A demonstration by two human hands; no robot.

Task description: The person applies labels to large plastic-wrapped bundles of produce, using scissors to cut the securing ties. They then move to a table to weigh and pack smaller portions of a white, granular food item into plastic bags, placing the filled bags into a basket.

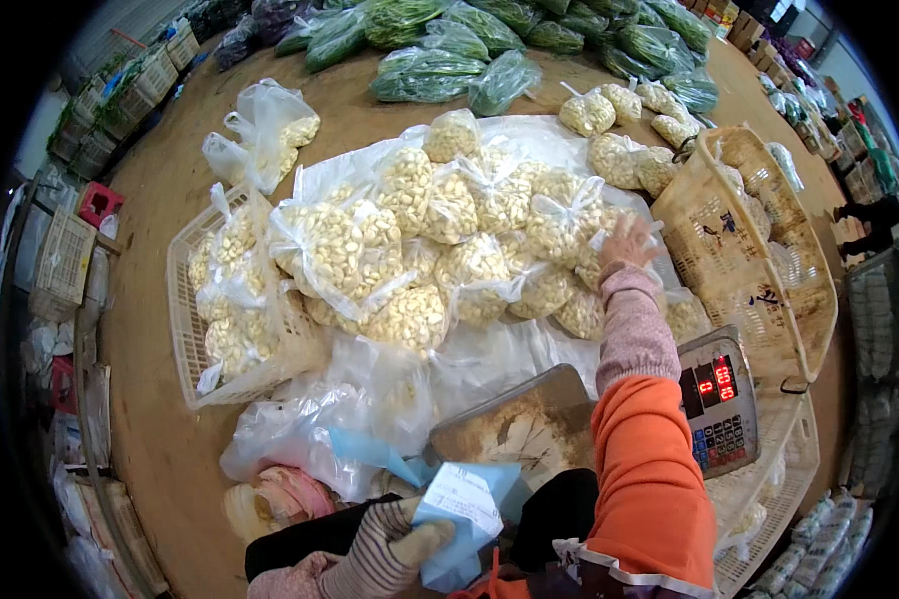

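Note:
My left hand (402,544), in a striped knitted glove, grips a blue paper pad (459,519) with a white printed slip on it, low in front of my lap. My right arm, in an orange sleeve with a pinkish knit cuff, stretches forward. At its end my right hand (627,243) lies with fingers spread at the right side of a pile of clear bags. A tied bag of peeled garlic cloves (559,228) is right beside it. More bags of garlic (407,317) are heaped on a white sheet (350,172).
A white crate (182,319) with bagged garlic stands left. A tan basket (729,250) leans at right, near a scale display (717,399). The scale's stained platform (519,424) lies before me, beside loose plastic bags (370,399). Bagged green vegetables (440,60) line the back.

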